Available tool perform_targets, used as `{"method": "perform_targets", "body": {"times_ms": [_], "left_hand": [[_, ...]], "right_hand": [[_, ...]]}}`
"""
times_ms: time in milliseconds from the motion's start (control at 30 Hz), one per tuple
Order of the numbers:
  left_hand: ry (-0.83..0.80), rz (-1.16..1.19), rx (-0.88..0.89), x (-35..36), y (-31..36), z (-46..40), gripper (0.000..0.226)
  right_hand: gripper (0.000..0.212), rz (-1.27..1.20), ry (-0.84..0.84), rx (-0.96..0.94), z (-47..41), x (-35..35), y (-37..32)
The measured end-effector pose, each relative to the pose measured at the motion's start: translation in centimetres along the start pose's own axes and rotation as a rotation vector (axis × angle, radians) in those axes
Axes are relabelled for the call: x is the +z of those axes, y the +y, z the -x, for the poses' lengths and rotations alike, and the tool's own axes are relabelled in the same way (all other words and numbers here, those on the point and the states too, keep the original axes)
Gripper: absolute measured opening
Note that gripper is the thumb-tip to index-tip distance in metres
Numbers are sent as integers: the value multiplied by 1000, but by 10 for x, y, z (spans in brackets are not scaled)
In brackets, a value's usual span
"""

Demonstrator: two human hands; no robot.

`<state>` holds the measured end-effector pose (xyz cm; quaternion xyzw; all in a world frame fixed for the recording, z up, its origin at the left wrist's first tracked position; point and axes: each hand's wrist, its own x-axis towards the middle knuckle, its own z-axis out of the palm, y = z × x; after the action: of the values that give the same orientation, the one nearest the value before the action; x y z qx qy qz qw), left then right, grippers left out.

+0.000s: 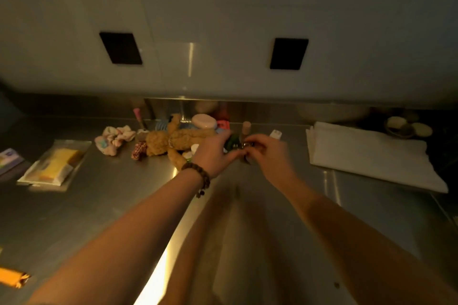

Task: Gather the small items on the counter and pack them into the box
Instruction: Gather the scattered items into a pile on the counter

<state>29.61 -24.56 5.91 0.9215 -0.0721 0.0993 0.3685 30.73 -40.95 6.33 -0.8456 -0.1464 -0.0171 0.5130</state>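
Both forearms reach forward over the steel tabletop (99,205), bare and nearly straight, meeting at the middle of the clutter by the back edge. The left hand (214,153) lies palm down with a beaded bracelet (198,176) round the wrist; its fingers curl over a dark green item (231,142), but blur hides how firm that grip is. The right hand (266,151) comes in from the other side, fingers bent and pinched toward a small shiny metal piece (247,145) between the two hands; whether it has hold of it cannot be told.

The tabletop is brushed metal, smooth, with a bright streak of reflected light running toward the viewer. Just left of the hands lies a curly tan plush toy (173,140), stretched out on its side and touching the left hand's fingers. Beyond it sit a rounded pale pink case (204,121) and a red item (223,124). Further left is a crumpled pastel scrunchie (115,138), soft and ruffled, and a small checked fabric bow (138,152). Well to the left lies a flat clear plastic packet (54,162) with yellow contents. On the right, apart from the hands, a folded white cloth (371,153) lies flat. No box can be made out.
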Motion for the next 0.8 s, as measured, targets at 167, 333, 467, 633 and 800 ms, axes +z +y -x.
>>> {"method": "perform_targets", "body": {"times_ms": [167, 333, 467, 633, 800], "left_hand": [[60, -51, 56, -56, -10, -69, 34], [2, -181, -127, -74, -72, -104, 30], [-93, -260, -251, -71, -119, -107, 22], [-134, -284, -301, -61, -148, -99, 40], [-113, -248, -283, -62, -149, -85, 58]], "right_hand": [[18, 39, 78, -92, -85, 6, -29], [18, 150, -38, -65, -149, 54, -22], [20, 221, -172, 6, -174, 92, -6], [28, 182, -290, 32, -178, 112, 4], [49, 189, -417, 50, -166, 101, -4]]}}
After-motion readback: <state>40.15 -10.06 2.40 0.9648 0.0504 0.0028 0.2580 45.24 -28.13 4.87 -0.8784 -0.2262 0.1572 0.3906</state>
